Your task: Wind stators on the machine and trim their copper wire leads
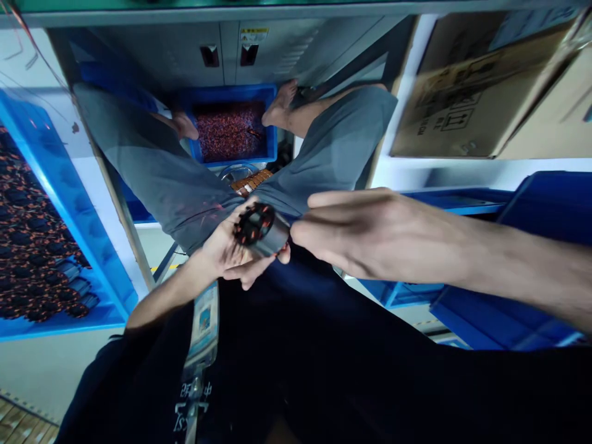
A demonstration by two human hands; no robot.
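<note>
Seen from above, a short metal cylinder [262, 231] is held over the lap, its smooth grey steel wall catching a dull sheen and its near end ringed with dark windings flecked in orange-red. It is cupped in the left hand [229, 250], whose palm is turned upward and whose fingers are curled round the underside, so that the part is gripped rather than merely rested. The right hand [365, 237] is brought in from the right with the forearm stretched level across the view; its fingers are drawn together and its fingertips [296, 234] are pressed against the cylinder's far end (whether that end is pinched or only touched cannot be told).

Below the hands, grey shorts [185, 185] of soft, matte cloth are seen on spread legs, and between the bare feet a blue plastic bin [272, 123] is set, filled with a reddish, grainy mass of small parts. At the left edge a blue tray [69, 197] is packed with rows of dark, orange-flecked pieces. Brown cardboard boxes [467, 92] are stacked at upper right.
</note>
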